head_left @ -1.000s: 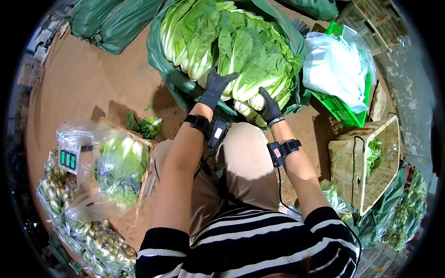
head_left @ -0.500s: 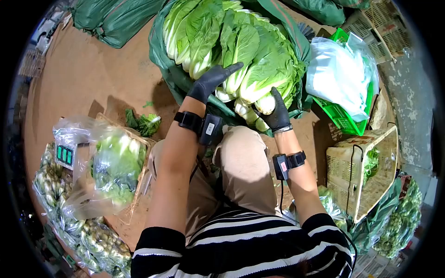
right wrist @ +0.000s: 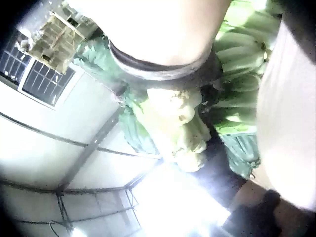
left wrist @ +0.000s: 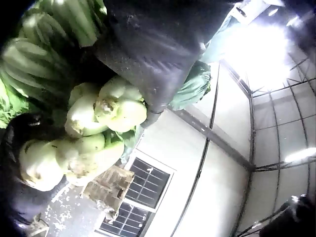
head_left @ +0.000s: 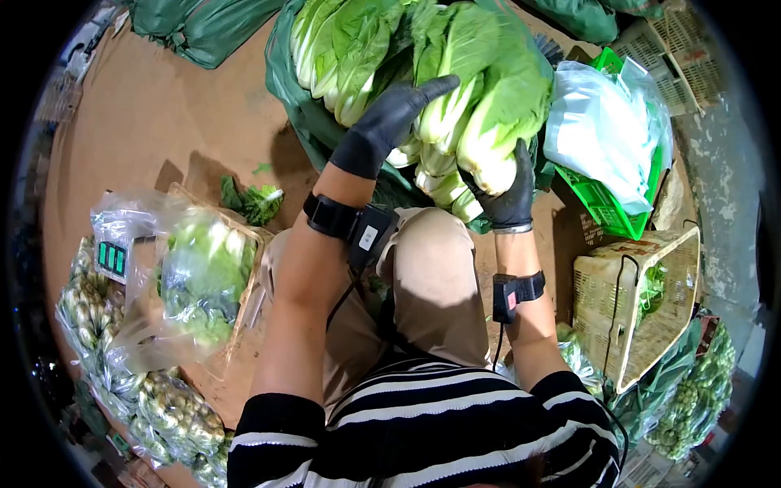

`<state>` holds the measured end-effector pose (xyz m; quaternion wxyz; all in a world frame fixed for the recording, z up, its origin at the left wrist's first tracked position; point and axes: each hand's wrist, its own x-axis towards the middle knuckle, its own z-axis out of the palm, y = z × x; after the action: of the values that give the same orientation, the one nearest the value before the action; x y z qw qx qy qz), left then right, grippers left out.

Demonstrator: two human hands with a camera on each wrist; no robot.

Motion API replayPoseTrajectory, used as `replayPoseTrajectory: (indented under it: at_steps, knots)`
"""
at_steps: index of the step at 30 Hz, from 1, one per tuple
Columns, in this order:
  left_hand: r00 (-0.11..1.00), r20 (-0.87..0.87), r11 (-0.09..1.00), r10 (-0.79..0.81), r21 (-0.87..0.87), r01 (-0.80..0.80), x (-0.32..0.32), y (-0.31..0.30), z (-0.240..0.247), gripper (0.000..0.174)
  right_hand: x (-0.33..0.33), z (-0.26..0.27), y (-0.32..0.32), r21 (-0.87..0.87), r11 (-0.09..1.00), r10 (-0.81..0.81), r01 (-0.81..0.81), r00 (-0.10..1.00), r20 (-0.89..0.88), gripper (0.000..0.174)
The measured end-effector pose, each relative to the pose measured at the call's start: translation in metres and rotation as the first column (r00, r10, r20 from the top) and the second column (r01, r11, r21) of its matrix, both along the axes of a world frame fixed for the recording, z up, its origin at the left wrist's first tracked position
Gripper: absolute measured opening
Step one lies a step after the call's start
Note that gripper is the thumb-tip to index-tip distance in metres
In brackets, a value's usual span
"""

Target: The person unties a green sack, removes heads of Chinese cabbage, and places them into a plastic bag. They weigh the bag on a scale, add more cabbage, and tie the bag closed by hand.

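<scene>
Several leafy green heads (head_left: 498, 130) with white stem ends are held between two black-gloved hands in the head view. From the left, the left hand (head_left: 390, 122) grips them, its thumb laid across the leaves and its other fingers hidden. The right hand (head_left: 511, 191) grips the white stem ends from below right, thumb up along the outer head. More heads (head_left: 346, 65) lie beside them in the open green sack (head_left: 305, 122). The left wrist view shows clustered stem ends (left wrist: 118, 106) between the gloves; in the right wrist view, stem ends (right wrist: 185, 133) also sit between them.
At right stand a green crate (head_left: 602, 199) with white plastic bags (head_left: 598, 134) and a tipped beige basket (head_left: 598, 305). At left are a bagged basket of greens (head_left: 207, 281) and bagged vegetables (head_left: 175, 407). Loose leaves (head_left: 259, 203) lie on the floor.
Both hands have moved right, and the gripped heads have come up and nearer the camera, standing out from the heads in the sack. The left hand has also moved farther up the picture.
</scene>
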<state>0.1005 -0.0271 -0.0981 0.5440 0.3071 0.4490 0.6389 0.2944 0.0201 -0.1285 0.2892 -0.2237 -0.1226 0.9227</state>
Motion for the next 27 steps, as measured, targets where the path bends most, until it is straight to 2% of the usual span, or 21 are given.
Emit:
replayPoseTrajectory:
  at_steps: [1,2,3,4,5,6,8,9,10,12,13,14,16,17,18,20,21,22,24,25,27]
  knots:
    - [0.996,0.021,0.996,-0.084,-0.017,0.084,0.001,-0.004,0.005,0.03,0.002,-0.003,-0.006,0.075,0.995,-0.068,0.066,0.997,0.027,0.047]
    - [0.985,0.039,0.985,-0.167,-0.034,0.169,0.001,-0.007,0.007,0.037,0.003,-0.008,-0.01,0.15,0.98,-0.138,0.13,0.989,0.044,0.047]
    - [0.978,-0.155,0.99,-0.141,-0.024,0.139,-0.002,-0.01,0.004,0.036,0.006,-0.03,-0.011,0.184,0.974,-0.144,0.133,0.988,0.052,0.045]
    - [0.868,-0.493,0.974,-0.061,0.161,0.16,-0.007,-0.01,-0.024,0.041,0.008,-0.053,-0.01,0.219,0.968,-0.149,0.123,0.983,0.109,0.04]
    - [0.95,-0.269,0.987,-0.16,-0.036,0.156,-0.008,-0.004,-0.045,0.042,0.007,-0.08,-0.006,0.185,0.973,-0.168,0.138,0.973,0.158,0.039]
    - [0.979,-0.015,0.954,-0.205,-0.226,0.197,-0.006,0.001,-0.062,0.043,0.007,-0.107,-0.001,0.152,0.976,-0.186,0.156,0.96,0.208,0.038]
    - [0.93,-0.322,0.919,-0.176,-0.393,0.038,-0.002,-0.001,-0.083,0.045,0.01,-0.144,0.007,0.155,0.981,-0.156,0.114,0.943,0.293,0.036]
    - [0.987,-0.089,0.955,-0.13,-0.278,0.101,-0.003,0.003,-0.107,0.049,0.006,-0.137,0.005,0.261,0.948,-0.253,0.18,0.925,0.283,0.036]
    - [0.987,-0.086,0.955,-0.135,-0.278,0.106,-0.002,0.001,-0.094,0.049,0.007,-0.132,0.006,0.261,0.948,-0.257,0.183,0.923,0.286,0.036]
    - [0.9,-0.319,0.864,-0.296,-0.491,0.11,0.0,-0.007,-0.053,0.052,0.011,-0.126,0.004,0.401,0.902,-0.307,0.158,0.889,0.34,0.037]
    - [0.901,-0.298,0.9,-0.316,-0.396,0.184,-0.01,0.009,-0.113,0.057,0.011,-0.127,0.003,0.356,0.924,-0.277,0.141,0.888,0.367,0.037]
    - [0.873,-0.389,0.913,-0.294,-0.384,0.136,-0.011,0.015,-0.131,0.059,0.01,-0.13,0.005,0.314,0.942,-0.244,0.122,0.888,0.39,0.037]
    - [0.899,-0.313,0.882,-0.305,-0.45,0.143,-0.004,0.004,-0.088,0.061,0.007,-0.131,0.009,0.238,0.965,-0.181,0.106,0.93,0.321,0.037]
    - [0.915,-0.233,0.868,-0.329,-0.456,0.196,-0.005,0.003,-0.081,0.059,0.007,-0.13,0.011,0.145,0.983,-0.148,0.112,0.952,0.269,0.037]
    - [0.917,-0.226,0.867,-0.328,-0.457,0.197,-0.003,0.003,-0.08,0.059,0.008,-0.13,0.011,0.142,0.984,-0.144,0.108,0.95,0.276,0.037]
    - [0.969,-0.075,0.929,-0.236,-0.31,0.202,-0.002,0.007,-0.084,0.055,0.006,-0.102,0.01,-0.025,0.989,-0.132,0.143,0.959,0.249,0.035]
    - [0.963,0.044,0.924,-0.267,-0.273,0.268,-0.007,0.012,-0.089,0.049,0.011,-0.09,0.011,-0.048,0.996,-0.067,0.077,0.982,0.174,0.036]
    - [0.962,0.07,0.935,-0.262,-0.227,0.271,-0.007,0.012,-0.075,0.048,0.014,-0.084,0.012,0.014,0.998,-0.065,0.064,0.984,0.166,0.041]
    - [0.9,0.319,0.914,-0.299,-0.177,0.366,-0.007,0.005,-0.042,0.05,0.021,-0.058,0.013,-0.045,0.999,0.007,0.002,0.981,0.192,0.047]
    - [0.876,0.391,0.918,-0.283,-0.153,0.365,-0.004,0.007,-0.042,0.051,0.024,-0.054,0.016,-0.017,0.999,0.042,-0.04,0.976,0.215,0.052]
    - [0.905,0.336,0.924,-0.26,-0.185,0.334,0.005,0.005,-0.043,0.051,0.022,-0.055,0.017,0.043,0.999,-0.01,0.002,0.984,0.178,0.051]
